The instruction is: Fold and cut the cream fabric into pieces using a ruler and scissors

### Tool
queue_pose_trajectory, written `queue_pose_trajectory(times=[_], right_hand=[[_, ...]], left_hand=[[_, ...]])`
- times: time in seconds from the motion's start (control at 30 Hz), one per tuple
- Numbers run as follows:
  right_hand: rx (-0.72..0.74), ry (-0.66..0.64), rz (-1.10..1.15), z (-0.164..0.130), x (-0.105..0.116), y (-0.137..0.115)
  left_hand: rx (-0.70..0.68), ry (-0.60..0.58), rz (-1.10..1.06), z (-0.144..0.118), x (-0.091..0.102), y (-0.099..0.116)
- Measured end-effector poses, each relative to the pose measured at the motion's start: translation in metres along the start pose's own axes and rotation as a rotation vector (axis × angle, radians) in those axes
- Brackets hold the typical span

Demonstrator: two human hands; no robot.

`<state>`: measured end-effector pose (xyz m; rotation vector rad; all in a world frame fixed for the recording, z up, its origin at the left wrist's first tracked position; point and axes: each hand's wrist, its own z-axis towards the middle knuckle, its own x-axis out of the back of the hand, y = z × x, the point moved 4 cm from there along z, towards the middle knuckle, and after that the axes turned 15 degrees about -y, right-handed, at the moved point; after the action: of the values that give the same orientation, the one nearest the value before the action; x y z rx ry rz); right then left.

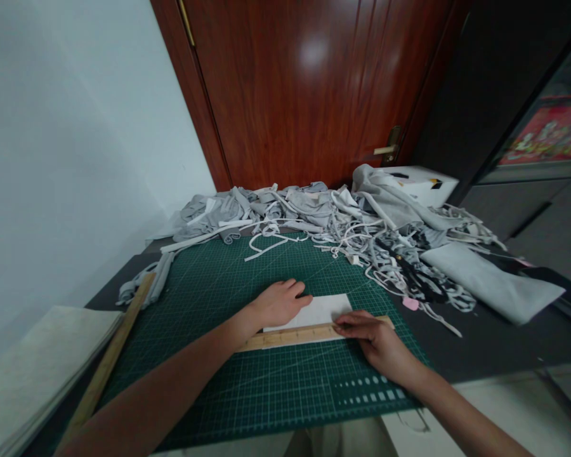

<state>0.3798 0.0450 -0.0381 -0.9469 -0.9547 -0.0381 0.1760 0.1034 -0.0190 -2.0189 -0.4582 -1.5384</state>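
A white rectangular piece (330, 306), cloth or paper, lies on the green gridded cutting mat (209, 279). Across its near edge rests a wooden ruler (299, 335). My left hand (278, 304) lies over the left part of the white piece, its fingers loosely bent and resting on top. At the ruler's right part, my right hand (375, 339) has its fingers over the wood and the piece's edge, with the thumb on the near side. My left wrist and forearm cover some of the ruler's left end.
Grey and white fabric scraps (309, 206) heap along the back against a wooden door (304, 95). Black scissors (419, 279) lie among scraps on the right. A longer wooden stick (109, 355) and stacked pale sheets (42, 368) are at left. A white box (423, 181) stands back right.
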Motion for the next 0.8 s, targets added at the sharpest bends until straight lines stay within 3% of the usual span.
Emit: queue_pose_trajectory(times=[0.33, 0.47, 0.53, 0.63, 0.8], right_hand=[[0.009, 0.012, 0.014, 0.001, 0.000, 0.003], [-0.003, -0.011, 0.034, 0.001, 0.000, 0.004], [-0.009, -0.019, 0.027, 0.001, 0.000, 0.004], [-0.007, -0.044, 0.010, 0.002, 0.003, 0.003], [-0.078, -0.121, 0.047, 0.000, 0.013, 0.009]], left_hand=[[-0.011, -0.016, 0.009, 0.000, 0.006, 0.005], [0.033, 0.100, -0.256, -0.010, 0.014, 0.015], [-0.015, 0.125, -0.456, -0.017, 0.012, 0.021], [-0.105, 0.035, -0.584, -0.027, 0.003, 0.027], [-0.110, -0.045, -0.586, -0.035, -0.005, 0.023]])
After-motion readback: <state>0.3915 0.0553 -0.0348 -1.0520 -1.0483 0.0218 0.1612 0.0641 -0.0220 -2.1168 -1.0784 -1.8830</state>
